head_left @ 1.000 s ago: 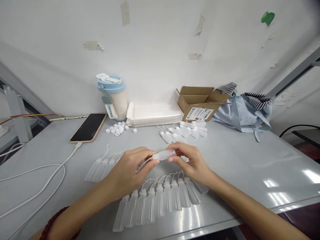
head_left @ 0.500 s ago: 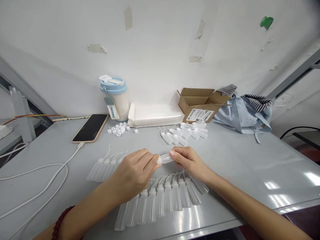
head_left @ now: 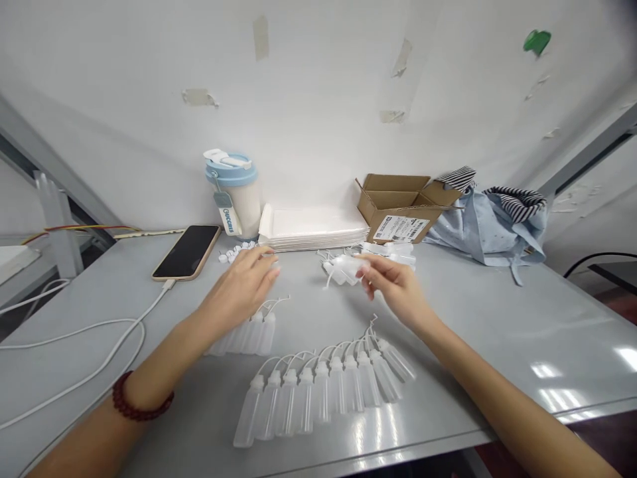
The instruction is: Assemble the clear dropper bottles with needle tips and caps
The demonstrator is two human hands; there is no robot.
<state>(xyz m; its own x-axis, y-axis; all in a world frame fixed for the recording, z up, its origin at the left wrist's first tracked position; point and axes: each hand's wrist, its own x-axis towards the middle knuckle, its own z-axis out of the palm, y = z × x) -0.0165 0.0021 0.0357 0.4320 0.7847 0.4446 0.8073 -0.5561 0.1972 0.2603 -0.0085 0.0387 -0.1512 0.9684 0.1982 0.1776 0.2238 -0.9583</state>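
My right hand (head_left: 393,285) pinches a small translucent plastic bottle (head_left: 352,267) with a thin bent spout, just in front of the pile of similar bottles (head_left: 393,251) at the back. Its outline partly merges with that pile. My left hand (head_left: 243,282), fingers apart, hovers beside the small white caps (head_left: 236,252) and partly covers them; nothing shows in it. Under that hand lies a group of spouted bottles (head_left: 259,332). A long row of capped bottles with curved spouts (head_left: 321,392) lies nearest me.
Along the wall stand a blue-lidded cup (head_left: 239,199), a stack of white padded envelopes (head_left: 313,229), an open cardboard box (head_left: 403,212) and a light blue cloth bag (head_left: 482,222). A phone (head_left: 186,252) with a white cable (head_left: 119,338) lies at left.
My hands have moved apart. The right hand has carried the bottle back toward the rear pile. My left hand has let go of it and moved left and back to the caps.
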